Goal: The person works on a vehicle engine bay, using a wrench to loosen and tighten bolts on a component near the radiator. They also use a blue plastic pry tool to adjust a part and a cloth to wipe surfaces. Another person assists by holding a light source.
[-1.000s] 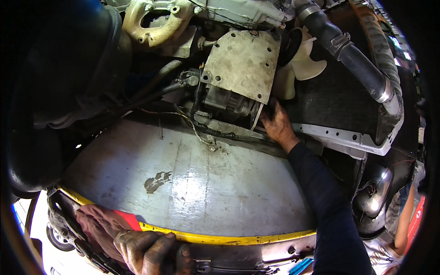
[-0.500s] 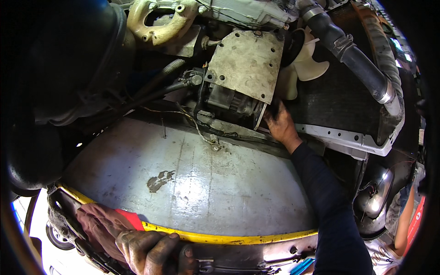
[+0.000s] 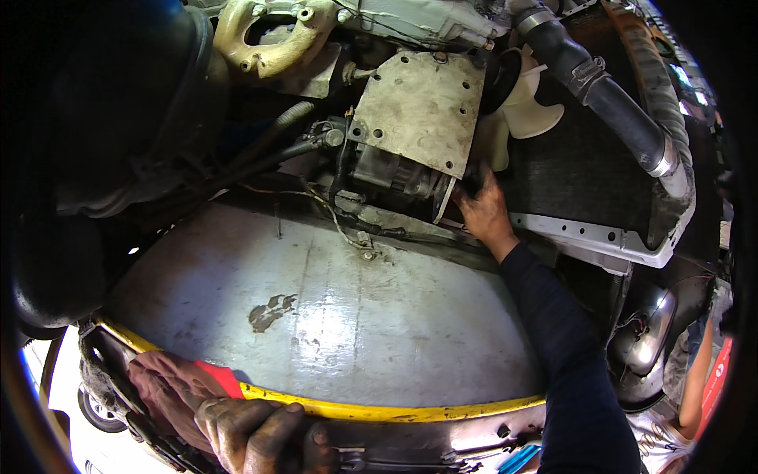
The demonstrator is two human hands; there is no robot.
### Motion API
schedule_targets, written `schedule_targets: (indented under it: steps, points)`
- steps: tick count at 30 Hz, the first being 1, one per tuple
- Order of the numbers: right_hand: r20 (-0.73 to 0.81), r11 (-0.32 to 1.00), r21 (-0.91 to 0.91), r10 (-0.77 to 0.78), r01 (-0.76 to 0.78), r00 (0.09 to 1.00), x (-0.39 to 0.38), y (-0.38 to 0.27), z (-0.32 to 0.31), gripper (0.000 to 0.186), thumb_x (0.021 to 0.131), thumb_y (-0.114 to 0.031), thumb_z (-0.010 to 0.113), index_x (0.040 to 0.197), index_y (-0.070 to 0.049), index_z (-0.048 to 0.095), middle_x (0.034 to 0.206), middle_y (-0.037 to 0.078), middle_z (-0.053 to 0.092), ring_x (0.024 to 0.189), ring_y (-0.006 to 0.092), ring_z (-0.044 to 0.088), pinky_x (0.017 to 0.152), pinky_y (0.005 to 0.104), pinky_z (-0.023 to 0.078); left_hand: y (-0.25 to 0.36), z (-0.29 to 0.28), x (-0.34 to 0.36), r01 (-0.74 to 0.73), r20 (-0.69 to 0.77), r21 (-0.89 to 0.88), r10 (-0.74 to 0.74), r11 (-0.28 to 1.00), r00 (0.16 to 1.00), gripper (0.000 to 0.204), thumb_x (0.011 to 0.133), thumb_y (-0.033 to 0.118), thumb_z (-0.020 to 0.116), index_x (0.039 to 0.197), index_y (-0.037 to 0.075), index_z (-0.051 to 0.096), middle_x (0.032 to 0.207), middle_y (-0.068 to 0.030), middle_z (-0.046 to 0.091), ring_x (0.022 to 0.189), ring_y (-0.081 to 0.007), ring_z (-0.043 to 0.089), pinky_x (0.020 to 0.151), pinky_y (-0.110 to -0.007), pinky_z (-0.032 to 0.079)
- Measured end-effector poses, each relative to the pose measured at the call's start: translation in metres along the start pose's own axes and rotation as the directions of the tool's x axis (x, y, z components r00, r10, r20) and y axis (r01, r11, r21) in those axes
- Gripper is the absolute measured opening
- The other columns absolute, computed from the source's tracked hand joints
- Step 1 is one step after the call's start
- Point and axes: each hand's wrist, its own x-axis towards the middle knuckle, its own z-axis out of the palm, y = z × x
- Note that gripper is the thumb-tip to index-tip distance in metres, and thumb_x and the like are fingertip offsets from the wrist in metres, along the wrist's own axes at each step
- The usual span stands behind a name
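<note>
My right hand (image 3: pixel 485 213) reaches into the engine bay, beside the lower right edge of a flat metal bracket plate (image 3: pixel 422 110) with several holes. A dark cylindrical unit (image 3: pixel 395 170) sits under that plate. The fingertips are lost in shadow by the unit's end, so what they touch is hidden. At the lower left, my left hand (image 3: pixel 257 434) is closed, its fingers curled near the yellow edge strip (image 3: pixel 379 411) of the grey inner panel (image 3: pixel 395 316). What it grips, if anything, does not show. A brown-and-red cloth (image 3: pixel 170 387) lies beside it.
A pale fan (image 3: pixel 529 110) stands by the dark radiator (image 3: pixel 584 166), with a black hose (image 3: pixel 624 110) above. Thin wires (image 3: pixel 335 217) run to a bolt on the panel. A large black drum-like part (image 3: pixel 134 110) fills the upper left. Another person's arm (image 3: pixel 699 379) shows at far right.
The view has shifted slightly, so the engine parts sit a little further left. My right hand's fingers have turned slightly beside the bracket. My left hand stays in place.
</note>
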Motion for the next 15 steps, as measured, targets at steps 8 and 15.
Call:
schedule_targets:
  steps: [8,15]
  points:
    - [0.112,0.976,0.202,0.057,-0.079,0.992,-0.005,0.001,0.010,0.063,0.098,-0.049,0.068,0.126,0.004,0.050,0.118,0.025,0.066,0.111,0.0338,0.065,0.100,0.0418,0.050,0.003,0.001,0.001,0.013,0.001,0.019,-0.013,1.000,1.000,0.023,0.088,0.023,0.078,0.098,0.002,0.073,0.092,-0.0114,0.064,0.085,-0.0275,0.059,0.081,-0.041,0.046]
    - [0.129,0.990,0.132,0.035,-0.052,0.991,-0.003,0.007,0.012,0.063,0.098,-0.048,0.068,0.128,0.004,0.049,0.122,0.025,0.065,0.114,0.0357,0.064,0.100,0.0419,0.050,0.003,0.001,0.002,0.023,0.015,0.009,-0.023,1.000,1.000,0.022,0.087,0.021,0.077,0.098,0.002,0.073,0.092,-0.0117,0.064,0.085,-0.0277,0.058,0.082,-0.041,0.046]
